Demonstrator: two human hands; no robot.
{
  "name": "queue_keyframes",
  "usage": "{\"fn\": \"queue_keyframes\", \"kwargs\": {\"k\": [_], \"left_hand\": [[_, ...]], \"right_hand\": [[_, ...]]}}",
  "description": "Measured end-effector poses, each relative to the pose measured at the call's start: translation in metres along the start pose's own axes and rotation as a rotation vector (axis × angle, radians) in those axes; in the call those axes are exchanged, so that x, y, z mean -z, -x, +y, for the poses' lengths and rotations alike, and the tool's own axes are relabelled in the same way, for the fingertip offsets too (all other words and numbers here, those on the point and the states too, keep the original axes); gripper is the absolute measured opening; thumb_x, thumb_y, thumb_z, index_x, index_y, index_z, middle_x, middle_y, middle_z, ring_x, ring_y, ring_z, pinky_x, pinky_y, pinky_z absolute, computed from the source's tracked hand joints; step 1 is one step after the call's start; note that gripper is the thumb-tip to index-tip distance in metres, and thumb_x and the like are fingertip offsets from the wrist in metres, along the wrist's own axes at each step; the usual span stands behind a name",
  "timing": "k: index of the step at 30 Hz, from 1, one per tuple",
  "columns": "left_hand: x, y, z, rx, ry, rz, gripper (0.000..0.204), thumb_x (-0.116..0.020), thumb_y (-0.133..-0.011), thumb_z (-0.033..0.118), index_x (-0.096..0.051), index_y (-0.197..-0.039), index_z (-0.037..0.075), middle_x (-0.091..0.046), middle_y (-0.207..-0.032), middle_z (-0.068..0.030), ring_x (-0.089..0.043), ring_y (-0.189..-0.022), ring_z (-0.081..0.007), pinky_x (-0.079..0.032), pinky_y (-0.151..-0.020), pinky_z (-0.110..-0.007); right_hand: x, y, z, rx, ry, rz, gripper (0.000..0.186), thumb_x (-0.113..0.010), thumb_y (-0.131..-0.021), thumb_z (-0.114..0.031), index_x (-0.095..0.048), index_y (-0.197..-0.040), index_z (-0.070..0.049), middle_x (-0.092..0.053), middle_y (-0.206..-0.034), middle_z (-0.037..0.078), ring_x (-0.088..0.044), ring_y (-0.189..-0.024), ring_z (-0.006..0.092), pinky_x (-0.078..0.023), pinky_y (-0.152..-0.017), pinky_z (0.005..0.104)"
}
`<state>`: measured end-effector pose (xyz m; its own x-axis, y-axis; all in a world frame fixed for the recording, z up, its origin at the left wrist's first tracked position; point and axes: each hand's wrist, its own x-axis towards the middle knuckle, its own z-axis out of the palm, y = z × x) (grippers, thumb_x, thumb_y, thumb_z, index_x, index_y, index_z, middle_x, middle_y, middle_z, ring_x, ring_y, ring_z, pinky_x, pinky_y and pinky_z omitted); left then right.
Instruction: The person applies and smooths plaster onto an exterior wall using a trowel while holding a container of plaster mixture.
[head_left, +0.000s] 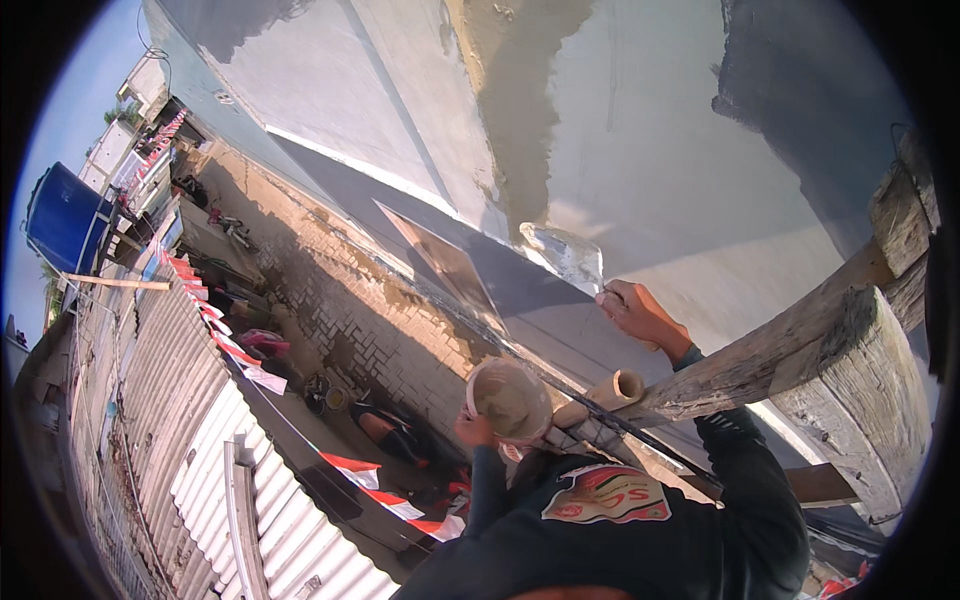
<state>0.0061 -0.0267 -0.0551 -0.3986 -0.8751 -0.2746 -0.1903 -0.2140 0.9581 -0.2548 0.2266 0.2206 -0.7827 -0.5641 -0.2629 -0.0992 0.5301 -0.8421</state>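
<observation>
My right hand [640, 315] is raised against the grey plastered wall [680, 150] and grips the handle of a flat metal trowel [567, 255]; its blade lies on the wall beside a wet, darker patch of plaster. My left hand [470, 430] holds a small round bowl of grey plaster [512, 400] from below, close to my chest. Both arms wear dark long sleeves.
Thick wooden scaffold beams [830, 350] cross at the right, with a bamboo pole end [625, 385] just under my right hand. Far below lie a brick-paved alley [350, 310], a corrugated metal roof [230, 470], a string of red-and-white flags [370, 475] and a blue tank [62, 220].
</observation>
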Motion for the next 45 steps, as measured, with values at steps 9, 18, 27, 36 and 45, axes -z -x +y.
{"fn": "queue_keyframes", "kwargs": {"k": [9,18,27,36,45], "left_hand": [[0.004,0.032,0.063,-0.021,0.088,-0.033,0.041,-0.062,-0.070,-0.013,-0.067,-0.110,-0.005,-0.070,-0.097,-0.0092,-0.066,-0.083,-0.0159,-0.053,-0.074,-0.029],[0.031,0.045,0.076,-0.100,0.057,0.090,0.043,-0.051,-0.068,-0.015,-0.069,-0.106,-0.006,-0.070,-0.095,-0.0100,-0.066,-0.080,-0.0167,-0.054,-0.076,-0.029],[0.070,0.050,0.064,-0.162,0.053,0.169,0.033,-0.062,-0.071,-0.008,-0.072,-0.102,-0.003,-0.072,-0.092,-0.0073,-0.066,-0.079,-0.0152,-0.054,-0.073,-0.030],[0.085,0.038,0.020,-0.202,-0.017,0.217,0.037,-0.050,-0.074,-0.013,-0.070,-0.104,-0.008,-0.071,-0.092,-0.0104,-0.067,-0.076,-0.0178,-0.056,-0.070,-0.031],[0.060,0.069,0.047,-0.204,-0.095,0.188,0.033,-0.055,-0.075,-0.009,-0.072,-0.103,-0.007,-0.072,-0.090,-0.0092,-0.066,-0.076,-0.0163,-0.054,-0.070,-0.031]], "right_hand": [[-0.048,-0.096,-0.058,0.346,-0.492,0.260,0.034,-0.050,-0.102,-0.034,-0.054,-0.093,-0.001,-0.051,-0.064,0.002,-0.049,-0.054,0.0089,-0.041,-0.048,0.0287],[-0.041,-0.127,-0.093,0.509,-0.452,0.358,0.027,-0.052,-0.101,-0.027,-0.056,-0.108,-0.001,-0.055,-0.080,0.004,-0.055,-0.063,0.0103,-0.047,-0.055,0.0288],[0.027,-0.086,-0.212,0.737,-0.755,0.158,0.026,-0.058,-0.096,-0.023,-0.056,-0.093,0.003,-0.057,-0.075,0.006,-0.057,-0.055,0.0111,-0.051,-0.046,0.0283],[0.076,-0.082,-0.271,0.798,-0.721,0.129,0.024,-0.059,-0.097,-0.020,-0.060,-0.093,0.004,-0.059,-0.081,0.006,-0.057,-0.060,0.0103,-0.051,-0.044,0.0275],[0.056,-0.105,-0.254,0.684,-0.732,0.203,0.027,-0.058,-0.096,-0.022,-0.059,-0.093,0.005,-0.059,-0.080,0.007,-0.058,-0.057,0.0121,-0.051,-0.041,0.0286]]}}
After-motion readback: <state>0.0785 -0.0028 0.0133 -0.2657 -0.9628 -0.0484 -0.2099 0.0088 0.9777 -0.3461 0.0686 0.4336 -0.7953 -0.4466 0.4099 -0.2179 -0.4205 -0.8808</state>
